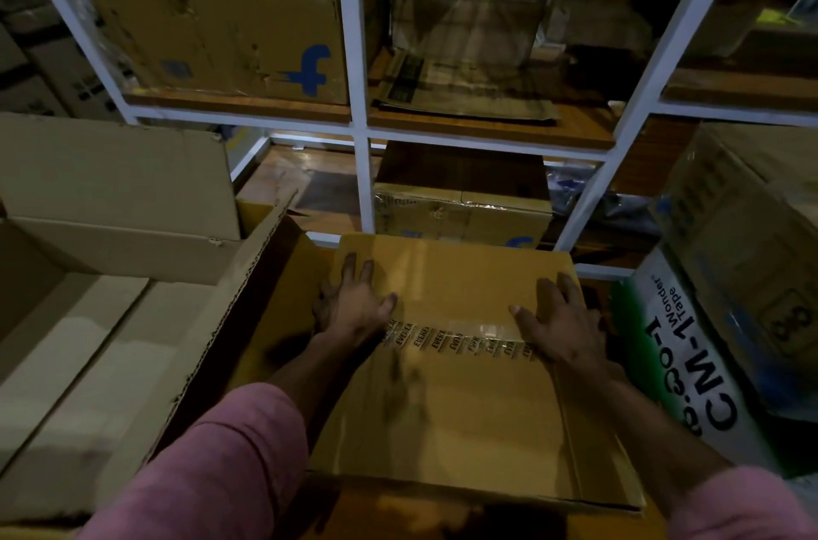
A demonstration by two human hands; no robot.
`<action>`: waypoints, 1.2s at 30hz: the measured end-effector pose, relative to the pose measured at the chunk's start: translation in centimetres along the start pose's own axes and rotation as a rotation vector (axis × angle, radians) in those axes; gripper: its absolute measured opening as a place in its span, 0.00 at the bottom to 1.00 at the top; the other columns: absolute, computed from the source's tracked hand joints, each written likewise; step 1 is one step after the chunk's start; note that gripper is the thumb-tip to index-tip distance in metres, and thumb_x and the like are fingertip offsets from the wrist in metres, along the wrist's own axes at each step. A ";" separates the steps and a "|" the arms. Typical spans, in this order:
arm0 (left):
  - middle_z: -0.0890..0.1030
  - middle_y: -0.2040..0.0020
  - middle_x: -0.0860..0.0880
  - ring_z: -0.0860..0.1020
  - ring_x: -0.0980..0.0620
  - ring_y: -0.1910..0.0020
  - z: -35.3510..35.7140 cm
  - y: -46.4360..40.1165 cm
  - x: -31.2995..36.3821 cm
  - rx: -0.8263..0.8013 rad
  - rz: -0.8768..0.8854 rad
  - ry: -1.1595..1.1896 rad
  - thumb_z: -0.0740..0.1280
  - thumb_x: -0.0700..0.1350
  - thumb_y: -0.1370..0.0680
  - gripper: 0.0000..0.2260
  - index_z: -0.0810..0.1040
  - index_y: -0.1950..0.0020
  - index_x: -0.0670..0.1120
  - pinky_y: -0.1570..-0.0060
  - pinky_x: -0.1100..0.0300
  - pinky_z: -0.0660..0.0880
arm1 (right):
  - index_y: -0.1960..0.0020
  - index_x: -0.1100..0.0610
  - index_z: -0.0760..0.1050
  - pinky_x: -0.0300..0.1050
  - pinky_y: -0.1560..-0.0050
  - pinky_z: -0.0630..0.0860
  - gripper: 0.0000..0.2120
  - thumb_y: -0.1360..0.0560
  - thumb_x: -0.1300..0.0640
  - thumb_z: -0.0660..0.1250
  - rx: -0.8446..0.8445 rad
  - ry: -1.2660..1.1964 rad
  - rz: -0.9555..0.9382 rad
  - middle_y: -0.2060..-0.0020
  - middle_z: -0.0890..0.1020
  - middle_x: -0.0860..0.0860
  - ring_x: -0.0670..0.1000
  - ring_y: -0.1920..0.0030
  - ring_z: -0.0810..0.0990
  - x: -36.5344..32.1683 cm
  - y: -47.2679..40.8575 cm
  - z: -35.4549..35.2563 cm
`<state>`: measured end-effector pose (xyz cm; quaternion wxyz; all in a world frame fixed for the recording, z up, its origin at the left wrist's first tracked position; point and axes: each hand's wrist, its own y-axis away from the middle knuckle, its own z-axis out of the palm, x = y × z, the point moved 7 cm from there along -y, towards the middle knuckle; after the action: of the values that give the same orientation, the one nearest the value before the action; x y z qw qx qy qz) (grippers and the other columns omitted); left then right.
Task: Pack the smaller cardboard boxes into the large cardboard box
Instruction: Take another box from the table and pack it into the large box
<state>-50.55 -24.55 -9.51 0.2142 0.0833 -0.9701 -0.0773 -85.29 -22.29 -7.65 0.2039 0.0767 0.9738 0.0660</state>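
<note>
A smaller brown cardboard box (460, 398), sealed with printed clear tape across its top, sits low in the centre inside the large cardboard box (248, 274), whose left flap stands up beside it. My left hand (354, 300) lies flat on the small box's top left, fingers spread and curling over the left edge. My right hand (562, 318) rests flat on the top right, fingers reaching the right edge. Both pink sleeves show at the bottom.
An open pale carton (110, 203) stands at the left. A white metal rack (358, 128) ahead holds several brown boxes and a folded bag. At the right, a white and green "CM-1 Wonder Tape" carton (690, 367) leans under another carton (761, 238).
</note>
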 end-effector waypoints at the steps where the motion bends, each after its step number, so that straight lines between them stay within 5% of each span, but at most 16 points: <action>1: 0.44 0.17 0.51 0.54 0.30 0.22 -0.5 0.0 0.2 0.033 0.026 -0.003 0.57 0.70 0.24 0.39 0.51 0.18 0.56 0.27 0.29 0.54 | 0.25 0.41 0.56 0.72 0.32 0.63 0.34 0.25 0.28 0.61 0.029 -0.010 -0.010 0.18 0.48 0.46 0.72 0.26 0.58 -0.1 0.1 -0.5; 9: 0.43 0.17 0.52 0.61 0.29 0.28 -8.4 4.7 3.5 0.455 0.160 -0.029 0.63 0.65 0.22 0.36 0.53 0.19 0.54 0.35 0.32 0.67 | 0.20 0.47 0.56 0.74 0.32 0.62 0.41 0.26 0.33 0.68 0.408 -0.146 -0.143 0.18 0.47 0.46 0.71 0.25 0.57 -3.4 1.6 -7.1; 14: 0.35 0.18 0.52 0.57 0.30 0.25 -10.1 8.1 3.6 0.592 0.235 0.038 0.68 0.61 0.21 0.42 0.46 0.17 0.54 0.30 0.32 0.64 | 0.16 0.48 0.43 0.70 0.30 0.61 0.56 0.30 0.40 0.77 0.557 -0.223 -0.202 0.18 0.42 0.52 0.65 0.22 0.52 -3.6 5.3 -8.2; 24: 0.33 0.18 0.51 0.48 0.31 0.21 -13.6 12.2 4.1 0.574 0.330 0.060 0.73 0.63 0.26 0.51 0.38 0.18 0.59 0.32 0.29 0.63 | 0.19 0.40 0.32 0.76 0.28 0.58 0.66 0.35 0.39 0.81 0.518 -0.007 -0.206 0.20 0.30 0.49 0.70 0.20 0.48 -3.4 12.0 -9.8; 31: 0.48 0.18 0.52 0.52 0.32 0.22 -16.2 13.7 4.3 0.455 0.316 0.062 0.65 0.68 0.24 0.38 0.52 0.19 0.59 0.31 0.29 0.62 | 0.17 0.42 0.45 0.74 0.28 0.59 0.48 0.28 0.27 0.64 0.549 -0.022 -0.212 0.18 0.39 0.52 0.68 0.21 0.51 -5.7 14.4 -13.4; 36: 0.55 0.23 0.48 0.58 0.33 0.26 -16.9 15.3 3.4 0.420 0.325 0.109 0.73 0.63 0.27 0.34 0.62 0.27 0.58 0.35 0.32 0.71 | 0.20 0.38 0.49 0.73 0.30 0.65 0.49 0.31 0.35 0.75 0.431 0.026 -0.123 0.22 0.45 0.50 0.73 0.27 0.57 -4.9 15.4 -13.4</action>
<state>-48.34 -12.29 9.88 0.2536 -0.0267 -0.9527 0.1654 -84.44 -9.37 8.91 0.1739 0.0582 0.9707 -0.1554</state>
